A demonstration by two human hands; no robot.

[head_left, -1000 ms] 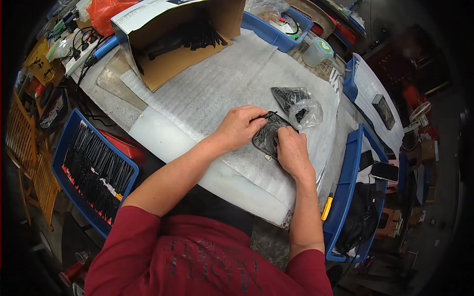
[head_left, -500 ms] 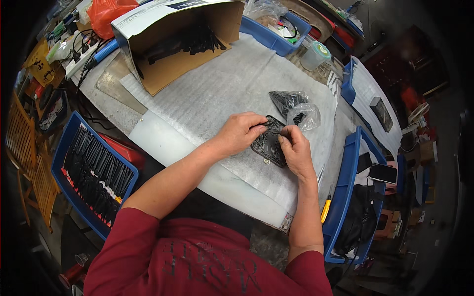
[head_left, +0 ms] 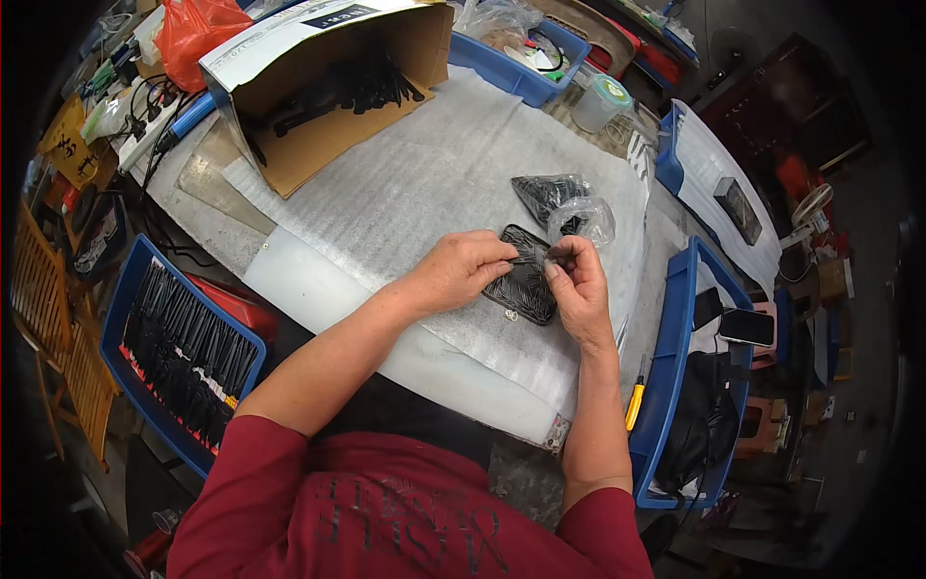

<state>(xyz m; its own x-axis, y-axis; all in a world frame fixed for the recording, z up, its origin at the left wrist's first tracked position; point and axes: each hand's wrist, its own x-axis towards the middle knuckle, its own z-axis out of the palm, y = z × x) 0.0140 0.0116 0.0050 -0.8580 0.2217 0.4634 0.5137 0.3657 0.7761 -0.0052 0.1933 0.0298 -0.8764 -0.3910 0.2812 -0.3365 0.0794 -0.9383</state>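
A small black tray (head_left: pixel 526 280), full of thin dark pin-like pieces, lies on the foam-covered table between my hands. My left hand (head_left: pixel 458 270) is over its left edge, thumb and fingertips pinched together; whatever they hold is too small to make out. On the other side, my right hand (head_left: pixel 580 294) is above the tray's right edge, with its thumb and forefinger closed in a pinch. Its contents, if any, are hidden too. Just beyond the tray sits a clear plastic bag (head_left: pixel 586 220) of small black parts. A tiny pale piece (head_left: pixel 511 315) lies at the tray's near edge.
A cardboard box (head_left: pixel 313 145) with black strips inside lies open at the far left. Blue bins stand left (head_left: pixel 114 323) and right (head_left: pixel 664 396). A yellow-handled screwdriver (head_left: pixel 635 403) is beside the right bin. A lidded plastic tub (head_left: pixel 600 104) stands at the back.
My left hand has drawn back slightly from the tray's far corner toward its left edge. My right hand stays pinched over the tray. The whole view has shifted a little.
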